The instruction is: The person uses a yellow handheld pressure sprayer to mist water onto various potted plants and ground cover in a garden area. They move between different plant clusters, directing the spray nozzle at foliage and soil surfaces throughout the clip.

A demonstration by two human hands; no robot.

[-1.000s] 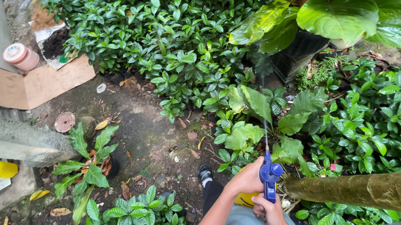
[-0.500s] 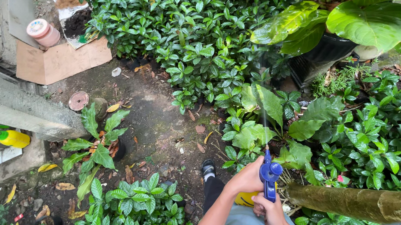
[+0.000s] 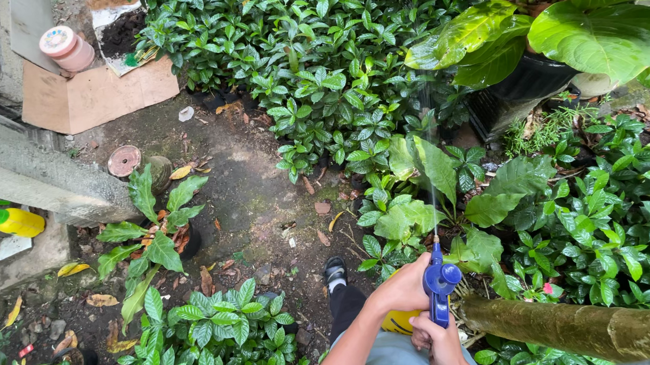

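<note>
Two hands [image 3: 417, 310], one blue sprayer [image 3: 439, 282], one pink jar [image 3: 66, 47].

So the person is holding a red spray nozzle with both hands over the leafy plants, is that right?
Not quite: the head view shows a blue spray nozzle, not a red one. The left hand and right hand do both hold it over the green leafy plants.

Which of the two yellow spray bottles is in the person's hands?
The yellow bottle with the blue sprayer head, gripped by both hands at bottom centre; the green-topped yellow bottle lies untouched by the concrete ledge.
</note>
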